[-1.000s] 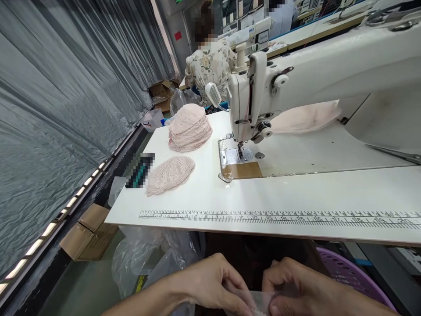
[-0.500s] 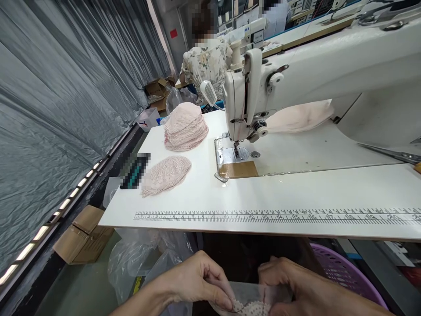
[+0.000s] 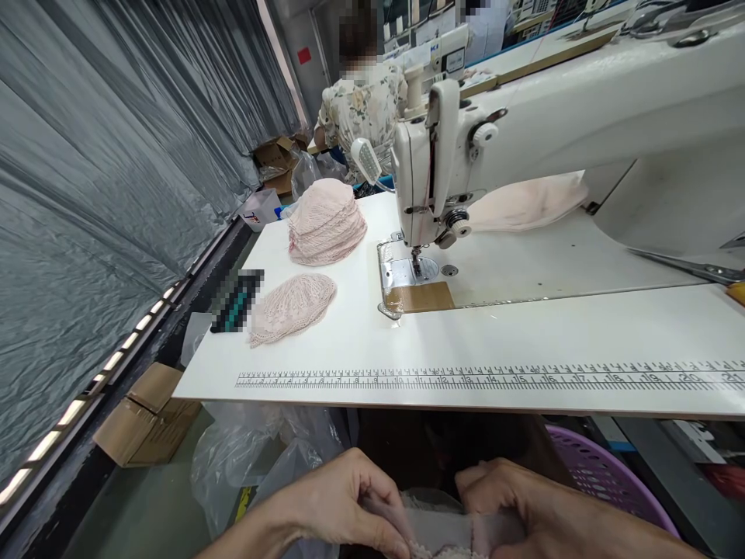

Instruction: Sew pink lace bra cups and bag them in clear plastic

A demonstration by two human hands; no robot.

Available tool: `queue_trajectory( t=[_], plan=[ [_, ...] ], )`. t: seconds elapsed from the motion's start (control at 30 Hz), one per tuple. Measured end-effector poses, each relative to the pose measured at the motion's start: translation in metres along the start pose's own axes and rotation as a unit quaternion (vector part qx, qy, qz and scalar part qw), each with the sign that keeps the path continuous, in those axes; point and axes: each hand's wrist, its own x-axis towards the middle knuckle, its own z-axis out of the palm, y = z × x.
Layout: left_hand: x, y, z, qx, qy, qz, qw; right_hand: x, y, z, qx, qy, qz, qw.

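Note:
At the bottom of the head view, below the table's front edge, a sheer piece of fabric with lace trim (image 3: 434, 522) is stretched between my hands. My left hand (image 3: 355, 505) pinches its left side between thumb and fingers. Its right side is gripped by my right hand (image 3: 512, 505), whose fingertips are partly hidden by the cloth and the frame edge. Above them on the white table (image 3: 349, 349) stands a sewing machine (image 3: 434, 171). One pale pink lace cup (image 3: 294, 309) lies flat left of the needle, in front of a stack of similar pink cups (image 3: 327, 223).
Smooth pink fabric (image 3: 529, 203) lies under the machine arm. Scissors (image 3: 692, 265) rest at the right. A purple basket (image 3: 611, 481) stands below the table, with plastic bags (image 3: 261, 458) and a cardboard box (image 3: 145, 415) at left. Another person (image 3: 364, 109) sits beyond the machine.
The sheer fabric between my hands has shifted: more of its clear band shows and the lace trim sits lower in view. Both hands keep their hold. The camera view has moved slightly.

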Motion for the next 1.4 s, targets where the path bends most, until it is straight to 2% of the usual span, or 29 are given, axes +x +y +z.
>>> queue_trajectory(
  t=[0.13, 0.33, 0.5, 0.63, 0.8, 0.93, 1.27, 1.4],
  plan=[
    [0.0, 0.0, 0.0, -0.017, -0.006, -0.006, 1.0, 0.002, -0.002, 0.001, 0.017, -0.008, -0.017, 1.0],
    [0.006, 0.003, 0.007, -0.005, 0.005, -0.025, 1.0, -0.002, -0.008, 0.003, -0.011, 0.005, 0.063, 0.998],
    [0.016, -0.003, 0.018, -0.039, 0.01, -0.044, 0.998, -0.004, -0.005, 0.001, -0.017, 0.001, 0.068, 0.998],
    [0.018, -0.004, 0.02, -0.047, -0.002, -0.04, 0.998, -0.005, -0.002, 0.0, -0.05, -0.013, 0.076, 0.996],
    [0.016, -0.001, 0.017, -0.04, -0.004, -0.027, 0.999, -0.005, -0.004, 0.003, -0.077, -0.003, 0.041, 0.996],
    [0.015, -0.001, 0.016, -0.008, 0.001, -0.025, 1.0, 0.0, -0.002, 0.003, -0.075, -0.026, 0.0, 0.997],
    [0.018, -0.001, 0.014, -0.016, -0.009, -0.058, 0.998, -0.003, 0.012, -0.004, 0.012, -0.061, 0.005, 0.998],
    [0.018, 0.0, 0.012, -0.036, -0.008, -0.058, 0.998, -0.006, 0.012, -0.005, 0.021, -0.041, 0.026, 0.999]
  ],
)
